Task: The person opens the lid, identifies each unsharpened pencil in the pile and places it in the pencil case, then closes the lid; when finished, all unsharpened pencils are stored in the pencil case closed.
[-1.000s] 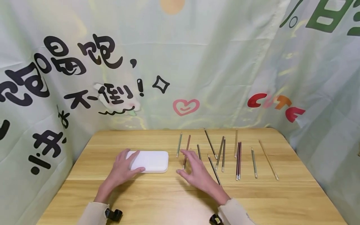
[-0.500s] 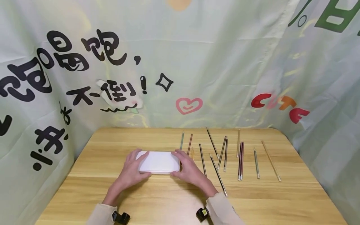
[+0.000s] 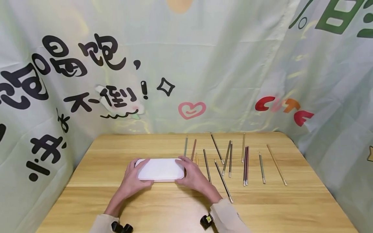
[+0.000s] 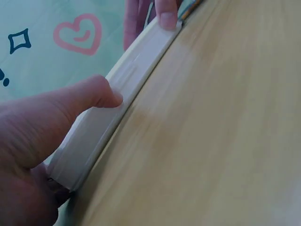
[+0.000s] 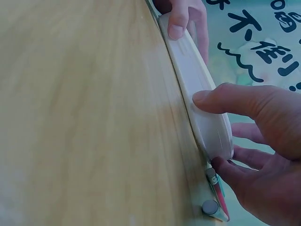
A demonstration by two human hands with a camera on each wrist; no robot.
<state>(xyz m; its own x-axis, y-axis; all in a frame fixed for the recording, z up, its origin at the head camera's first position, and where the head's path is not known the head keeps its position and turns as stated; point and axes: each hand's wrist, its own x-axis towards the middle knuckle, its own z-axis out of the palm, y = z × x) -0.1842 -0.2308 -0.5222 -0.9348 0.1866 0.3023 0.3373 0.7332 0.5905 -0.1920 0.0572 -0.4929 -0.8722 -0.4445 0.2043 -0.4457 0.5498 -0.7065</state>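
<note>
Pale green hanging cloth [image 3: 233,64] — black characters [image 3: 116,97], pink heart [image 3: 191,112] — behind a wooden table [image 3: 163,207].

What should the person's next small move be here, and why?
Probably easing the top of the white case upward to see whether it opens. The left hand and right hand hold its opposite ends, thumbs against the near side, and loose pencils lie on the table. No opening is visible, so this is tentative.

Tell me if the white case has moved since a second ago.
Yes: in the head view, the white case has shifted right, judged against the pink heart.
</note>
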